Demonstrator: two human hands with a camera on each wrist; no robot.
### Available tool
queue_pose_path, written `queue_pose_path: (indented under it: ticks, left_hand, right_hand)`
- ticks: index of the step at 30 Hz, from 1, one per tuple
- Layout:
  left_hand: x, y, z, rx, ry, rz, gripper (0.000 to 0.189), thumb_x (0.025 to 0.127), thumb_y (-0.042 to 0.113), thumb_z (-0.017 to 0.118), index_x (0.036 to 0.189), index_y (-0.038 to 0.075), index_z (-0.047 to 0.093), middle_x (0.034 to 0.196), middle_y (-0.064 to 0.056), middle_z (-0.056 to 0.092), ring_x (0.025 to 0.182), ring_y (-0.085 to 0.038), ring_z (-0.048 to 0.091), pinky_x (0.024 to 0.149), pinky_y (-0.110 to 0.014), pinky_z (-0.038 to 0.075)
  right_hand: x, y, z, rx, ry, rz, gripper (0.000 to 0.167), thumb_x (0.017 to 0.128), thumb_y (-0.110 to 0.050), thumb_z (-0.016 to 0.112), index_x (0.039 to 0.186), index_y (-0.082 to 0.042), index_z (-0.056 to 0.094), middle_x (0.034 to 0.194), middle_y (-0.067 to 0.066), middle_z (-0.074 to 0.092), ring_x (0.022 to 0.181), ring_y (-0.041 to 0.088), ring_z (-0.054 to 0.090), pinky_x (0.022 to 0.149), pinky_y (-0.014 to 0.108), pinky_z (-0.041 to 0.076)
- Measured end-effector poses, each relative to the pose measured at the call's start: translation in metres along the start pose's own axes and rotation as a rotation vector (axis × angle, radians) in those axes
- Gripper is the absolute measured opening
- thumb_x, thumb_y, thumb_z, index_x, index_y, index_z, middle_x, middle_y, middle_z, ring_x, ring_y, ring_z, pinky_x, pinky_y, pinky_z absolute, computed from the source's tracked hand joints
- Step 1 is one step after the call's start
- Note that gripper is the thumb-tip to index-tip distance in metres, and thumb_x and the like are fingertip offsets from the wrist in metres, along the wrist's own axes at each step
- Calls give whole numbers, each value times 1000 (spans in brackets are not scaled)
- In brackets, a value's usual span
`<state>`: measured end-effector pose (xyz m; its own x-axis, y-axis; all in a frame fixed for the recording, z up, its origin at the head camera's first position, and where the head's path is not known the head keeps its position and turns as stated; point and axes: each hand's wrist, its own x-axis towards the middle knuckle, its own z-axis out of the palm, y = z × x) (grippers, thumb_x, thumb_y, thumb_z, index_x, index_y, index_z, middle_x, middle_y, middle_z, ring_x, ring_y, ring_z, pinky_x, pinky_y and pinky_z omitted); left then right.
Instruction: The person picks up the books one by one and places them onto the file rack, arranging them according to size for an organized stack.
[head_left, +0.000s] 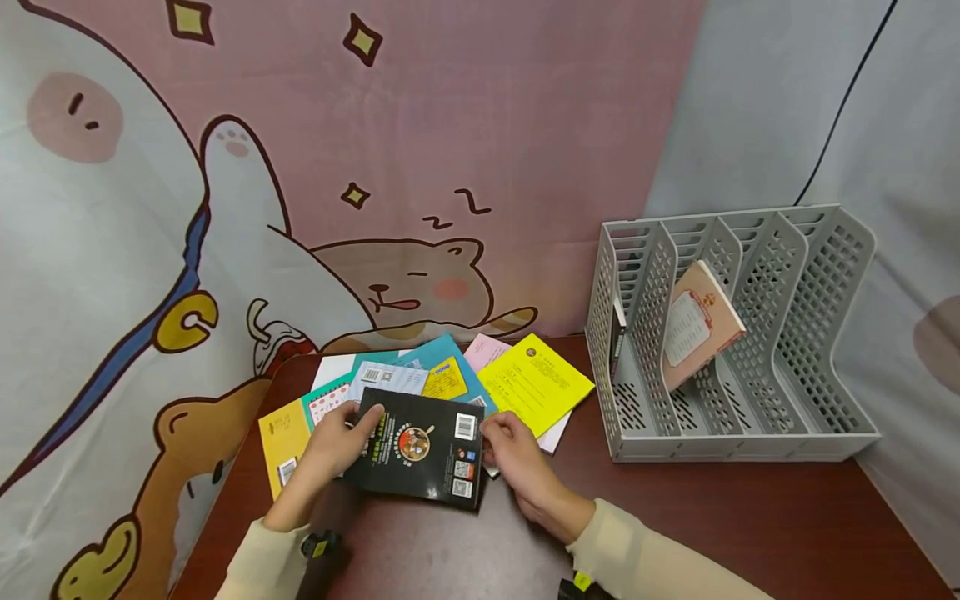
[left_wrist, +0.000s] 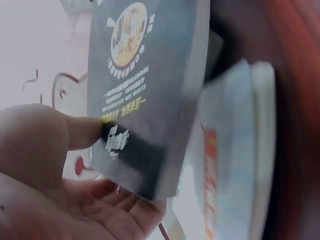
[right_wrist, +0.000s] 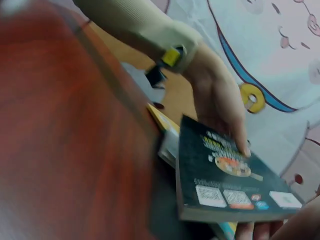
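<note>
A black book (head_left: 431,467) with a round food picture and barcodes on its cover is held above the table in the head view. My left hand (head_left: 335,442) grips its left end, thumb on the cover and fingers underneath, as the left wrist view shows. At the opposite end my right hand (head_left: 522,465) pinches the edge near the barcode; its fingers (right_wrist: 260,231) show beneath the book in the right wrist view. Behind the book lies a spread pile of booklets: a yellow one (head_left: 536,379), a blue one (head_left: 442,358) and an orange-yellow one (head_left: 281,433), partly overlapping.
To the right stands a grey slotted file rack (head_left: 720,448). A pinkish book (head_left: 701,321) leans in one compartment, and a thin dark book (head_left: 617,337) stands in the leftmost one. The reddish-brown table (head_left: 712,517) meets a cartoon-printed curtain (head_left: 555,167) at the back.
</note>
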<state>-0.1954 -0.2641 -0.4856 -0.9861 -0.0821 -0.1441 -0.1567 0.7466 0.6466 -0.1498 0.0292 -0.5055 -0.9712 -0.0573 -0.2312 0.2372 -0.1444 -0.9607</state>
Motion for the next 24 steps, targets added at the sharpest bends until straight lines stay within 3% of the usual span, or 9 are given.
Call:
queue_pose_path:
  ticks: [6,10,13,18,24]
  left_hand:
    - [-12,33,8,-240,-14,36,49,114,55,55,129,8,60,102,-16,74,76,-18,71,62,-33,60]
    - [-19,61,19,-397,26,90,41,116,48,54,135,12,57,106,-17,74,81,-16,73,68,-33,61]
    - [-23,81,27,-475,56,126,35,117,44,53,134,13,57,103,-15,73,80,-16,71,70,-34,58]
    - [-26,107,45,-560,61,164,31,117,39,55,131,12,58,96,-14,74,73,-16,71,68,-34,59]
    - [-26,120,69,-549,40,201,32,115,36,58,132,9,56,107,-14,74,88,-13,70,82,-34,56]
  right_hand:
    - [16,-21,-21,62,60,-13,28,115,-23,55,130,0,59,114,11,67,97,21,65,81,30,56]
    - [20,-37,-37,89,71,-19,34,117,-29,55,138,-3,57,128,14,67,104,21,67,86,31,58]
    - [20,-47,-48,119,51,-17,39,116,-32,56,145,-7,54,130,12,68,101,19,72,83,33,63]
    - [16,-56,-65,49,-13,-16,44,117,-40,54,155,-17,52,118,7,75,93,18,78,76,36,67]
    - [17,-55,-87,-68,17,-104,38,119,-39,50,150,-16,50,102,5,76,79,18,78,67,39,67]
